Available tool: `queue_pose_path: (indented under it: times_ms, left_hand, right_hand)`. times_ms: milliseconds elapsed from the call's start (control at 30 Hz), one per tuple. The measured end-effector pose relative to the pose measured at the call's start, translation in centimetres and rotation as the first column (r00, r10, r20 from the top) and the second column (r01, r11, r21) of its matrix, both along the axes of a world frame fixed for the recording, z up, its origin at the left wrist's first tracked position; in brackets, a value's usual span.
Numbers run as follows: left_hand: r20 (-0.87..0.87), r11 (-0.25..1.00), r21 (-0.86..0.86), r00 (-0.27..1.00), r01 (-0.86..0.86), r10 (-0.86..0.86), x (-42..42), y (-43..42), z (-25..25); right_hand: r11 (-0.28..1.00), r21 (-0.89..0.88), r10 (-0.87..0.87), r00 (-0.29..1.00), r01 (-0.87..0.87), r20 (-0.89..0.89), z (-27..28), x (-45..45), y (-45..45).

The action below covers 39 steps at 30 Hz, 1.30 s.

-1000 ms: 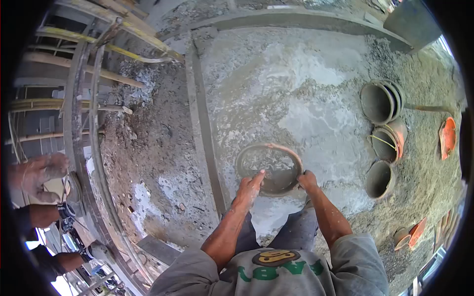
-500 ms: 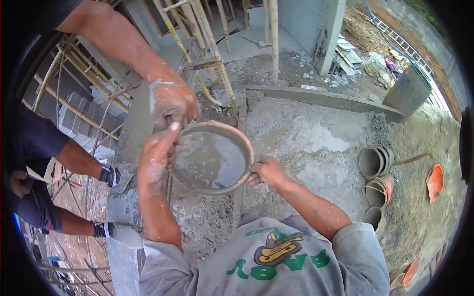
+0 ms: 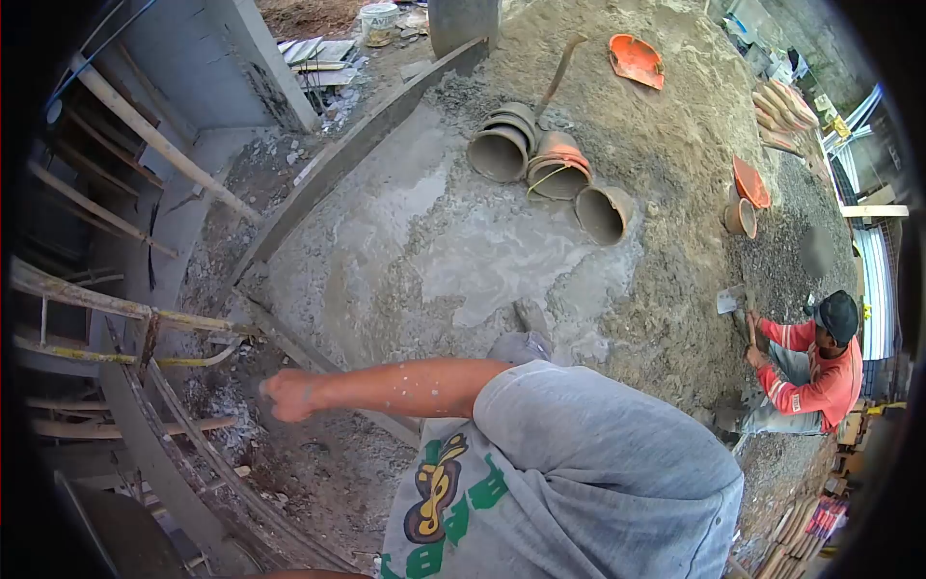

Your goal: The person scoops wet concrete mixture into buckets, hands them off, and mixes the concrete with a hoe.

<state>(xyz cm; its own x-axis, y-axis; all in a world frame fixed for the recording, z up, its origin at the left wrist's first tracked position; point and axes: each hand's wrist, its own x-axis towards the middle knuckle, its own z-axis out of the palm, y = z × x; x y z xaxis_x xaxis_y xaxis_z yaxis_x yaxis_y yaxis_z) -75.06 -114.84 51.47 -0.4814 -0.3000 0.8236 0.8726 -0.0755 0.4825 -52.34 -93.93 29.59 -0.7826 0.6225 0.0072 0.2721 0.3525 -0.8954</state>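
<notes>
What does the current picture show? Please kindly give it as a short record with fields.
Right hand: stretched out, fingers seem curled; no held object visible
Left hand: out of view
Near right hand: low concrete curb
Bucket row: tipped, openings toward wet grey mix
Orange pan: beyond the bucket row
Co-worker: red sleeves, both hands on a tool

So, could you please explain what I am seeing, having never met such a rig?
No machine here: the work is done by bare hands. The picture comes from a camera worn on the head, looking forward and down, so the wearer's grey shirt shows below. The right hand stretches out, seemingly curled, with nothing visible in it; the left hand is out of view. Wet-looking grey mix spreads over the ground, with buckets lying near its far edge. At right, a co-worker grips a flat-bladed tool.
</notes>
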Motion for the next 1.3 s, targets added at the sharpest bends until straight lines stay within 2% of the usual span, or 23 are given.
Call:
queue_pose_path:
  times_ms: [33, 67, 100, 133, 167, 200, 233, 267, 300, 333, 467, 600, 633, 667, 733, 800, 867, 933, 967, 1067, 1167, 1233, 1300]
  left_hand:
    - [0.13, 0.984, -0.075, 0.98, 0.163, -0.153, 0.5, 2.5, -4.6]
    - [0.469, 0.874, -0.152, 0.812, 0.462, -0.347, 2.2, 4.9, -10.0]
    - [0.502, 0.811, -0.383, 0.836, 0.443, -0.22, 7.8, 8.7, -14.2]
    - [0.73, 0.636, -0.42, 0.658, 0.647, -0.187, 8.3, 10.9, -21.5]
    - [0.906, 0.522, -0.306, 0.411, 0.796, -0.095, 10.6, 12.3, -27.9]
    - [0.898, 0.381, -0.355, 0.424, 0.854, -0.114, 11.4, 12.2, -36.1]
    - [0.883, 0.24, -0.344, 0.399, 0.908, -0.246, 15.7, 12.1, -40.5]
    - [0.898, 0.056, -0.384, 0.387, 0.921, -0.207, 22.1, 12.4, -39.7]
    - [0.934, -0.081, -0.357, 0.355, 0.931, -0.037, 27.0, 12.9, -39.0]
    - [0.927, -0.187, -0.374, 0.374, 0.908, -0.033, 30.5, 13.1, -40.3]
    - [0.871, -0.497, -0.376, 0.482, 0.782, 0.1, 40.0, 17.5, -50.6]
    - [0.786, -0.745, -0.437, 0.616, 0.504, -0.045, 54.4, 28.0, -60.7]
    - [0.768, -0.807, -0.486, 0.604, 0.336, -0.212, 59.0, 31.4, -64.2]
    - [0.767, -0.828, -0.51, 0.56, 0.234, -0.314, 63.9, 34.8, -68.2]
    - [0.792, -0.803, -0.584, 0.302, 0.121, -0.531, 74.3, 42.0, -75.9]
    - [0.732, -0.725, -0.677, 0.213, 0.126, -0.647, 85.0, 48.2, -81.8]
    - [0.619, -0.593, -0.785, 0.202, 0.178, -0.759, 95.3, 52.0, -83.5]
    - [0.493, -0.453, -0.837, 0.064, 0.307, -0.868, 103.0, 53.5, -83.7]
    - [0.443, -0.41, -0.845, 0.021, 0.344, -0.896, 105.5, 53.5, -83.9]
    - [0.496, -0.481, -0.861, 0.06, 0.168, -0.866, 107.6, 54.1, -86.5]
    - [0.899, -0.843, -0.432, 0.223, 0.321, -0.376, 107.2, 50.3, -87.1]
    - [0.982, -0.795, -0.114, -0.056, 0.596, -0.183, 107.8, 46.6, -89.0]
    - [0.995, -0.748, 0.096, -0.035, 0.657, 0.097, 107.7, 43.2, -87.4]
  right_hand:
    - [0.998, 0.018, -0.054, 0.991, 0.052, 0.119, -4.5, 3.0, 2.2]
    - [0.985, -0.049, -0.142, 0.941, 0.165, 0.307, -9.0, 6.7, 3.9]
    - [0.967, 0.009, -0.241, 0.901, 0.255, 0.362, -12.7, 11.4, 5.0]
    - [0.884, -0.043, -0.403, 0.804, 0.466, 0.437, -15.8, 16.2, 5.5]
    - [0.838, -0.067, -0.447, 0.751, 0.542, 0.485, -17.1, 21.7, 5.7]
    - [0.771, -0.096, -0.491, 0.684, 0.629, 0.539, -21.0, 26.7, 5.9]
    - [0.717, -0.095, -0.518, 0.619, 0.691, 0.59, -24.5, 32.3, 5.5]
    - [0.594, -0.098, -0.572, 0.505, 0.798, 0.646, -26.0, 37.8, 4.4]
    - [0.489, -0.066, -0.575, 0.378, 0.87, 0.726, -26.0, 43.2, 3.2]
    - [0.358, -0.057, -0.588, 0.272, 0.932, 0.762, -29.3, 48.6, 2.2]
    - [0.002, 0.059, -0.538, -0.048, 0.998, 0.841, -37.2, 67.3, -2.0]
    - [-0.217, 0.123, -0.591, -0.23, 0.968, 0.773, -50.1, 80.7, -2.0]
    - [-0.259, 0.117, -0.63, -0.26, 0.959, 0.732, -53.1, 84.4, -0.7]
    - [-0.28, 0.136, -0.639, -0.29, 0.95, 0.712, -56.1, 87.3, 0.5]
    - [-0.279, 0.196, -0.723, -0.34, 0.94, 0.601, -62.8, 92.9, 2.9]
    - [-0.343, 0.124, -0.738, -0.348, 0.931, 0.578, -64.9, 95.7, 5.3]
    - [-0.351, 0.061, -0.787, -0.33, 0.934, 0.521, -66.5, 97.5, 7.6]
    - [-0.31, 0.094, -0.876, -0.322, 0.946, 0.359, -69.2, 98.9, 7.0]
    - [-0.318, 0.102, -0.851, -0.332, 0.942, 0.407, -68.7, 99.8, 6.5]
    - [-0.338, 0.17, -0.782, -0.377, 0.926, 0.496, -63.4, 103.5, 6.0]
    - [-0.315, 0.312, -0.765, -0.434, 0.896, 0.476, -58.1, 105.9, 3.7]
    - [-0.271, 0.432, -0.793, -0.454, 0.86, 0.407, -55.2, 105.8, 2.7]
    - [-0.152, 0.573, -0.83, -0.419, 0.805, 0.369, -53.6, 105.3, 3.2]
